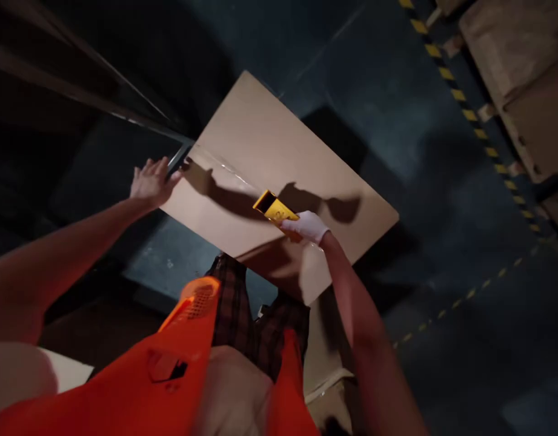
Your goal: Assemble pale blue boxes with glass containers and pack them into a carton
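Observation:
A large cardboard box (255, 121) lies in front of me, with shiny clear tape (228, 168) along its middle seam. My right hand (308, 226), in a white glove, is closed round a yellow tape dispenser (279, 212). The dispenser is over the seam near the middle of the box; its far end has a dark opening. My left hand (152, 181) looks bare and has its fingers spread at the box's left edge. Whether its fingertips touch the box or the metal bar (179, 156) beside it, I cannot tell.
More cardboard boxes (501, 48) stand at the upper right behind yellow-and-black floor tape (469, 115). Another carton (326, 418) is low down near my right leg. Dark metal framework (79, 91) rises at the upper left. The blue-grey floor (378, 66) is dimly lit.

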Available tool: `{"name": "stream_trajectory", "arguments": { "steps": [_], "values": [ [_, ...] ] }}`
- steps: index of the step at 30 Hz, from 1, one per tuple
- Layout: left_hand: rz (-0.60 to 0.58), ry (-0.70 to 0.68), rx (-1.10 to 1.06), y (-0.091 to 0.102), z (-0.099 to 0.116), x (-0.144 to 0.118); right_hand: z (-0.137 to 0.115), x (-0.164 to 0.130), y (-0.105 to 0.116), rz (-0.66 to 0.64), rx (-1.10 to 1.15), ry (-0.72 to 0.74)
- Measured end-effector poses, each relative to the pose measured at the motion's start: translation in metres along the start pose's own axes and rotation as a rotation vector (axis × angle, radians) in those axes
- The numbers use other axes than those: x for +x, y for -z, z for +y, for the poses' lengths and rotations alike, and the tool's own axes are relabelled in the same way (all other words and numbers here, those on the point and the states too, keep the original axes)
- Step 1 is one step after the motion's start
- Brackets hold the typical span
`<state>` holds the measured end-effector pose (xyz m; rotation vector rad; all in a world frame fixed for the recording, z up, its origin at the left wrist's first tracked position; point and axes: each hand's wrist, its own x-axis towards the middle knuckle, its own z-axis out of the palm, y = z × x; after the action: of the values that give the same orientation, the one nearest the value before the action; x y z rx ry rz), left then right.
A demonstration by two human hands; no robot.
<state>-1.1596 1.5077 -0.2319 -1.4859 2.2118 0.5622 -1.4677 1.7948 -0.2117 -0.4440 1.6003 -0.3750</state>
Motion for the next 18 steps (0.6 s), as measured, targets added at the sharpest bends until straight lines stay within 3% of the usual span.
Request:
{"name": "stream_trajectory", "arguments": {
  "steps": [2, 5, 8, 10, 14, 18],
  "values": [
    [-0.002, -0.088, 0.035, -0.026, 0.036, -0.041, 0.055, -0.051, 0.025, 0.001, -0.106, -0.073],
    [-0.039, -0.256, 0.052, -0.083, 0.100, -0.086, 0.139, -0.124, 0.058, 0.009, -0.242, -0.175],
    [-0.037, -0.476, -0.029, -0.135, 0.161, -0.115, 0.208, -0.182, 0.082, 0.025, -0.337, -0.255],
    [-0.052, -0.570, -0.084, -0.158, 0.191, -0.128, 0.244, -0.209, 0.091, 0.036, -0.387, -0.299],
    [-0.117, -0.562, -0.119, -0.181, 0.221, -0.141, 0.289, -0.228, 0.095, 0.027, -0.407, -0.322],
    [-0.135, -0.469, -0.097, -0.189, 0.227, -0.139, 0.313, -0.205, 0.087, 0.011, -0.393, -0.278]
  ]
}}
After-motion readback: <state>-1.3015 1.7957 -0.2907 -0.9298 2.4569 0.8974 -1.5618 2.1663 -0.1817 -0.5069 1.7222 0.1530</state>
